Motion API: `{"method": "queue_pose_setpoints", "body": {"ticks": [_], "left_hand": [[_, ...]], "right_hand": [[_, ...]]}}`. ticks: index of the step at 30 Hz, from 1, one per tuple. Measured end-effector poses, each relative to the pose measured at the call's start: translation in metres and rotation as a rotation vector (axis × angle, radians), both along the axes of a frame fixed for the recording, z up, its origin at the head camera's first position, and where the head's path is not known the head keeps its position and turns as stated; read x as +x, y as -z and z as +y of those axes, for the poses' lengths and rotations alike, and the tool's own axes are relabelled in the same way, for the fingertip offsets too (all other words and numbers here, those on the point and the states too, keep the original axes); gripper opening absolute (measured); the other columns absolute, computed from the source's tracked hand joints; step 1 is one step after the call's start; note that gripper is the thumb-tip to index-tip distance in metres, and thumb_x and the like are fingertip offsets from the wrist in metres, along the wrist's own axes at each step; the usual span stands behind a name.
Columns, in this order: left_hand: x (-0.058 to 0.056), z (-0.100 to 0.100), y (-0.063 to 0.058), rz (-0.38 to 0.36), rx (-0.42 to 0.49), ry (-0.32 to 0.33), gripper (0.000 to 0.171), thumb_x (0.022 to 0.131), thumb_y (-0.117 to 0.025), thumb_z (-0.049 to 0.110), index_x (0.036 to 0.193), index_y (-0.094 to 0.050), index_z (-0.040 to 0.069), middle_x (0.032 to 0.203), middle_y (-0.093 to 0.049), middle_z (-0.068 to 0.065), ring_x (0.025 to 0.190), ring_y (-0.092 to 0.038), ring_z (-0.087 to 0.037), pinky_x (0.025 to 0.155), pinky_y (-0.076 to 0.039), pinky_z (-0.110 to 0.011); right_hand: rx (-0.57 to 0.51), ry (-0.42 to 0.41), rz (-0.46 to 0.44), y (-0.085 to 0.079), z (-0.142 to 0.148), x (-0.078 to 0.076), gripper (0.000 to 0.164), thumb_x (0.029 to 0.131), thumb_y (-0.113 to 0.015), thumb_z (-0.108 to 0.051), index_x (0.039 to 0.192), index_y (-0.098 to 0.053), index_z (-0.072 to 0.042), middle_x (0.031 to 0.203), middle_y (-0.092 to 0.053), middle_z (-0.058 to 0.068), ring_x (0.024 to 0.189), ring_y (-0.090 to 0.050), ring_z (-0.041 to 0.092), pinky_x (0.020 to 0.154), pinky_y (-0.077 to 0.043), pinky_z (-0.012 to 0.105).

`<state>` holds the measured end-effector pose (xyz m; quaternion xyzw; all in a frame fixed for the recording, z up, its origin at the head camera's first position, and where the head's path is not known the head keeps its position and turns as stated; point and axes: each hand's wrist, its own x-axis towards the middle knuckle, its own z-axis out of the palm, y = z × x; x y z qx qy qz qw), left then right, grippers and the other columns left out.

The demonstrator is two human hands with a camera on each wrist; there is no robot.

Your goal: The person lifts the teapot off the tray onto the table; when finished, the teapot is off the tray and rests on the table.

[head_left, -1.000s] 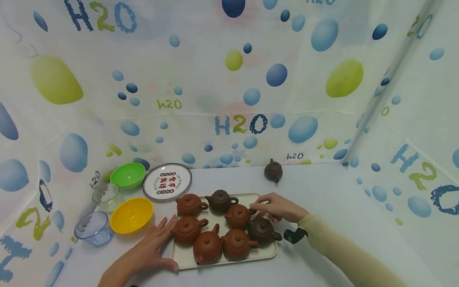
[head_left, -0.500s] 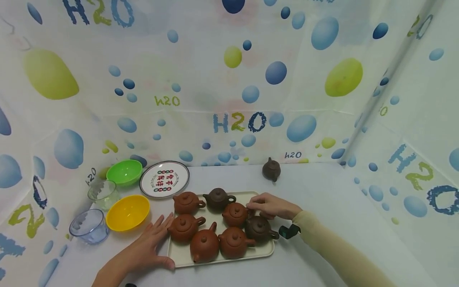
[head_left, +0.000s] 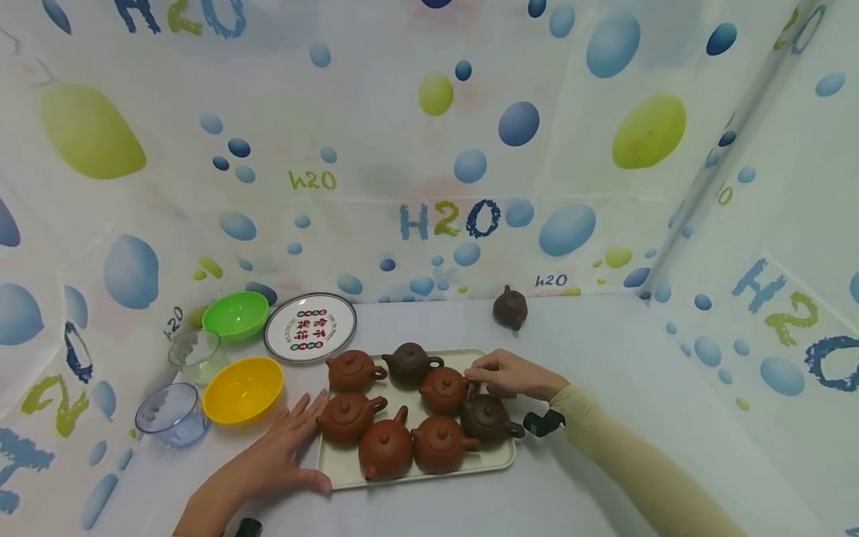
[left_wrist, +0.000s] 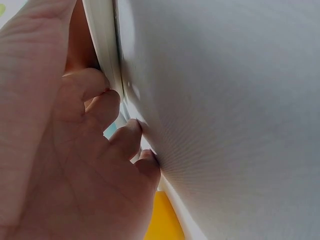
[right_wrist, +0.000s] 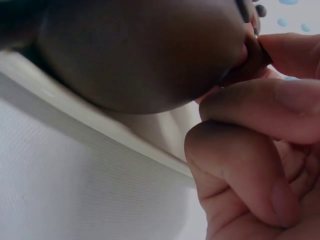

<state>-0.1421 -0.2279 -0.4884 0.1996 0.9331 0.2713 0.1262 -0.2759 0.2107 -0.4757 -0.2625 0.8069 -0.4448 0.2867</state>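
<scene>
In the head view, my right hand pinches the handle of a reddish-brown teapot that sits on a cream tray. The right wrist view shows thumb and finger meeting at that handle, behind the round belly of a dark brown teapot. My left hand lies at the tray's left edge, fingers spread and thumb at the near corner. Around the pinched pot stand several other reddish-brown teapots and a second dark one at the back.
Behind the tray, a small dark teapot stands alone on the white table. To the left are a printed plate, a green bowl, a yellow bowl and two glass bowls, one clear and one bluish.
My right hand's fingers have drawn in at the teapot's handle, where they reached lower beside it before. The left hand stays at the tray's edge. The head view has shifted slightly.
</scene>
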Motion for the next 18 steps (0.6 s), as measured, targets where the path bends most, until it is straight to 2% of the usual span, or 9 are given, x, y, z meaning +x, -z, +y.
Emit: {"method": "queue_pose_setpoints", "body": {"ticks": [5, 7, 11, 18], "left_hand": [[-0.001, 0.001, 0.0, -0.015, -0.006, -0.008, 0.132, 0.068, -0.094, 0.06, 0.168, -0.029, 0.003, 0.177, -0.026, -0.022, 0.162, -0.017, -0.058, 0.128, -0.012, -0.079], [-0.002, 0.001, 0.0, -0.014, -0.008, -0.008, 0.132, 0.068, -0.094, 0.061, 0.168, -0.029, 0.003, 0.177, -0.026, -0.022, 0.162, -0.017, -0.058, 0.128, -0.012, -0.079], [-0.002, 0.001, 0.0, -0.009, -0.003, -0.008, 0.132, 0.068, -0.094, 0.061, 0.168, -0.03, 0.003, 0.177, -0.026, -0.021, 0.162, -0.017, -0.058, 0.128, -0.013, -0.079], [-0.001, 0.001, -0.001, -0.013, 0.006, -0.014, 0.132, 0.068, -0.094, 0.06, 0.168, -0.03, 0.003, 0.176, -0.027, -0.022, 0.161, -0.017, -0.058, 0.128, -0.013, -0.079]], "right_hand": [[0.016, 0.021, 0.01, -0.004, 0.003, 0.001, 0.036, 0.113, -0.054, -0.034, 0.103, -0.079, -0.01, 0.066, -0.05, -0.005, 0.045, -0.037, 0.007, 0.046, -0.033, 0.02], [0.017, 0.033, 0.009, -0.005, 0.004, 0.002, 0.036, 0.113, -0.054, -0.035, 0.105, -0.079, -0.011, 0.064, -0.049, -0.004, 0.045, -0.037, 0.008, 0.046, -0.033, 0.021], [0.012, 0.059, 0.018, -0.007, 0.008, 0.002, 0.035, 0.113, -0.054, -0.036, 0.106, -0.08, -0.014, 0.067, -0.053, -0.002, 0.045, -0.037, 0.008, 0.046, -0.034, 0.021], [-0.026, 0.092, -0.015, -0.01, 0.018, 0.001, 0.036, 0.114, -0.052, -0.035, 0.109, -0.077, -0.009, 0.078, -0.059, 0.005, 0.047, -0.038, 0.009, 0.046, -0.033, 0.021]]}}
